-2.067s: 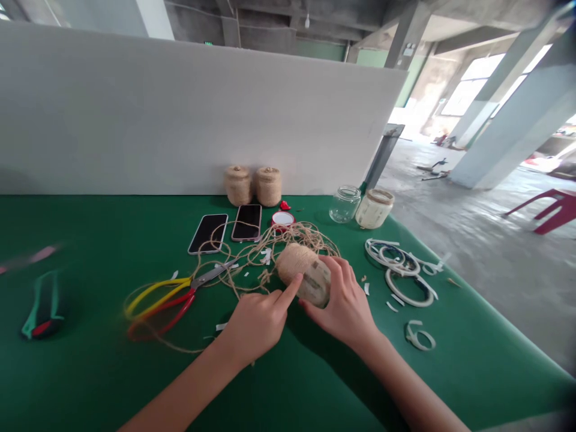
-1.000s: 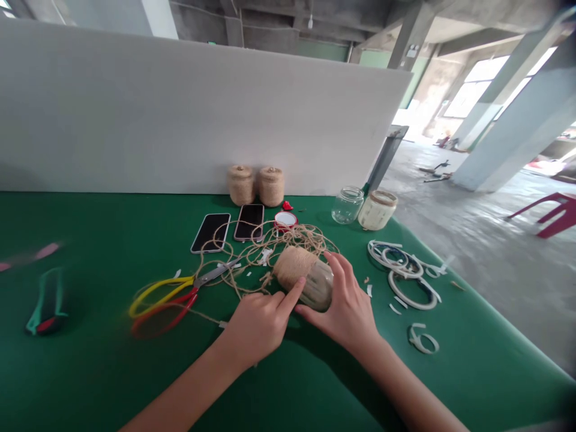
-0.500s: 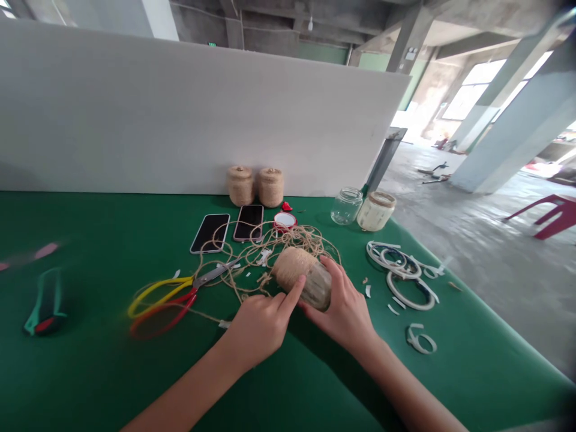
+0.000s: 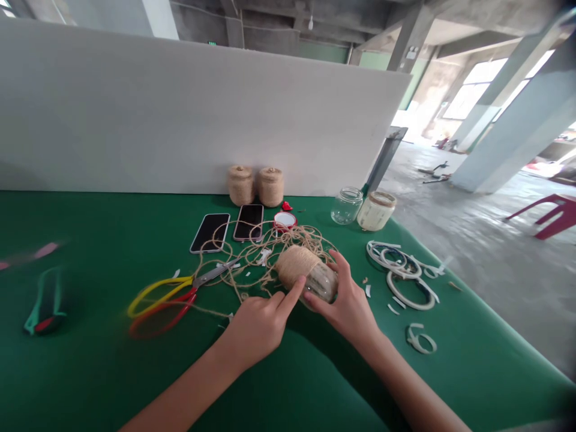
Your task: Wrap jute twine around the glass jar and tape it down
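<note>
A glass jar (image 4: 323, 282) lies tilted above the table, its left part wound with jute twine (image 4: 294, 264) and its right part bare. My right hand (image 4: 353, 303) grips the bare end, thumb in front and fingers behind. My left hand (image 4: 261, 324) has its index fingertip pressed at the edge of the winding; its other fingers are curled. A strand of twine runs from the left into that hand, though the curled fingers hide its path. Behind the jar lies a loose tangle of twine (image 4: 310, 239). Scissors (image 4: 195, 288) with yellow and red handles lie open to the left.
Two phones (image 4: 210, 233), two twine-wrapped jars (image 4: 241, 186) and a red-rimmed lid (image 4: 285, 221) are at the back. A clear jar (image 4: 346, 207) and a tape-covered jar (image 4: 377, 211) stand back right. White tape rolls (image 4: 410, 290) lie right; a green-handled tool (image 4: 45, 306) lies far left.
The jar has turned in my hands and shifted slightly right. My right hand's fingers and thumb have changed position on the glass. My left index finger stays at the winding's edge.
</note>
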A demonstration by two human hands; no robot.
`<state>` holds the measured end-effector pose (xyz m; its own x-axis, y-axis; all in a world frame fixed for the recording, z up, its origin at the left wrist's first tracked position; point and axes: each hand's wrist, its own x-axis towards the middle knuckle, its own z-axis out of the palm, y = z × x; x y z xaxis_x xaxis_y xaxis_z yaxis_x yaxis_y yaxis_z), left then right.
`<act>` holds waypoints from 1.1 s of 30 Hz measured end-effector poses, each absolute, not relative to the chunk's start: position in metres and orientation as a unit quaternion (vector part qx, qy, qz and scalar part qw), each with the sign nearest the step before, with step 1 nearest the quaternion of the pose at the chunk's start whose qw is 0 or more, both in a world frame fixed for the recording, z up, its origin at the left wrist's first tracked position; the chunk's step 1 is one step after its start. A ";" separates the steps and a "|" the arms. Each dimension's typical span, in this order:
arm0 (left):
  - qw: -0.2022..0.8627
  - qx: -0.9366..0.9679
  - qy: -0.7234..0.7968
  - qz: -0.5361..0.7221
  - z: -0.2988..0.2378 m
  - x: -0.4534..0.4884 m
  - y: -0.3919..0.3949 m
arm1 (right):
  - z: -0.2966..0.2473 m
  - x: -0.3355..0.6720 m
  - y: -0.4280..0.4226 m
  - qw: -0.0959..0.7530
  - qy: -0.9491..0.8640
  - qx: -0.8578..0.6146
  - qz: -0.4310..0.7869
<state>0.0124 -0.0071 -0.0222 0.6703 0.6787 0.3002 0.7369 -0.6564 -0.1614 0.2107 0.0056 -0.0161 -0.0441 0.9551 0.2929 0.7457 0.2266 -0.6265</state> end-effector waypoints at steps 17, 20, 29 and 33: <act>0.129 -0.901 -0.393 -0.126 -0.025 0.012 -0.006 | -0.014 0.210 0.001 0.292 -0.790 -0.540 -0.003; 0.125 -0.901 -0.391 -0.141 -0.024 0.012 -0.005 | -0.015 0.209 0.000 0.308 -0.786 -0.535 0.033; 0.110 -0.903 -0.394 -0.129 -0.026 0.010 -0.006 | -0.016 0.211 0.004 0.381 -0.717 -0.566 0.143; 0.097 -0.901 -0.397 -0.144 -0.027 0.010 -0.005 | -0.016 0.209 0.005 0.378 -0.698 -0.579 0.186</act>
<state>0.0101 -0.0046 -0.0266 0.6428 0.6882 0.3364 0.7439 -0.6655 -0.0599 0.2091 0.0045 -0.0160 -0.0435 0.9489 0.3124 0.6677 0.2602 -0.6975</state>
